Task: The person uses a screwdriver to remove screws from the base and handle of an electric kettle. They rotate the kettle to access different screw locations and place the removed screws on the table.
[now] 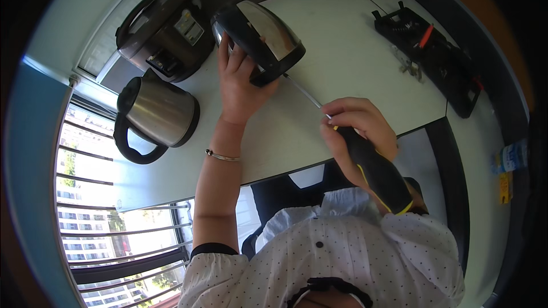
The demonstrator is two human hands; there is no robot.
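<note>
**Driving a long blade into a tipped kettle base**

Bracing the kettle [258,39] on its side, the left hand [238,82] lies spread over the lower edge of the base, fingers open along the rim and thumb tucked under the body; it presses more than it clasps, so nothing is truly enclosed. The right hand [358,127] is wrapped fully round the black-and-yellow handle of a screwdriver [365,159], thumb and forefinger pinched up near where the shaft leaves the handle. From that grip the thin shaft runs up and away to the left, its tip meeting the kettle base just beyond the left thumb.

The main risk, as I judge it, is a slip. The shaft is long and held at a shallow slant, so a push that is off-axis could pop the tip out of its seat (whether it sits in a screw head cannot be seen) and send it into the left thumb or fingers, which lie right beside the tip. The kettle rests on a curved side with only a flat palm against it, so it could roll or skid over the white table [354,63] under the load. A second kettle [157,115] and a cooker [168,31] stand beyond the left hand, and a skid could knock them. A tool tray [434,57] lies well off past the right hand.
</note>
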